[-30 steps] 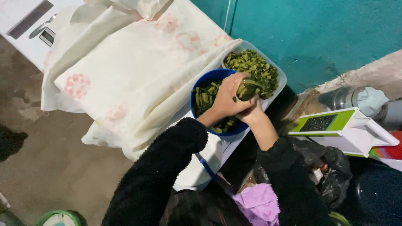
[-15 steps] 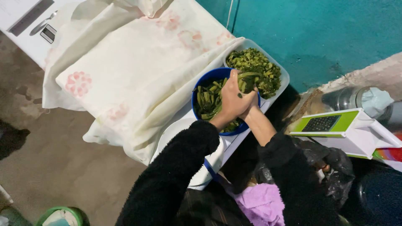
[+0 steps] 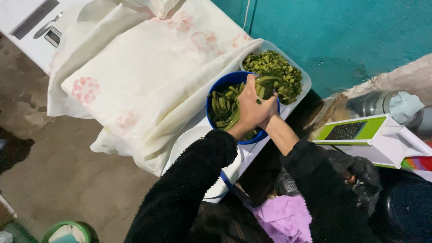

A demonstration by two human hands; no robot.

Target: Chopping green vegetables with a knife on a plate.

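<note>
At the far left, a white appliance [image 3: 27,22] stands at the top corner, partly under a cream cloth [image 3: 135,76] with pale pink flowers. The cloth covers most of the table and hangs down over its left edge. At the near left, on the floor, a green tub [image 3: 67,231] shows only its rim.

Just right of the cloth's fold lies a white plate [image 3: 189,144], partly hidden by the black sleeve. Behind it, touching it, stands a blue bowl [image 3: 220,90] with long green bean pieces [image 3: 222,105] inside. Both hands are over this bowl. The left hand [image 3: 249,108] lies on top, back upward, with fingers curled down around a bunch of the bean pieces; some pieces stick out above the fingers. The right hand [image 3: 270,112] is mostly hidden under the left one; only its edge and wrist show, and I cannot tell if it grips something or not.

Just behind the bowl, at the far right corner of the table, a white tray [image 3: 303,83] holds chopped greens [image 3: 274,74], cut small and heaped.

Right of the table, a green and white slicer [image 3: 360,135] with a dark grid lies on a low ledge, and behind it a steel pot [image 3: 371,103]. Near the person's lap there is a purple cloth [image 3: 281,218] and a black bag [image 3: 355,173].
</note>
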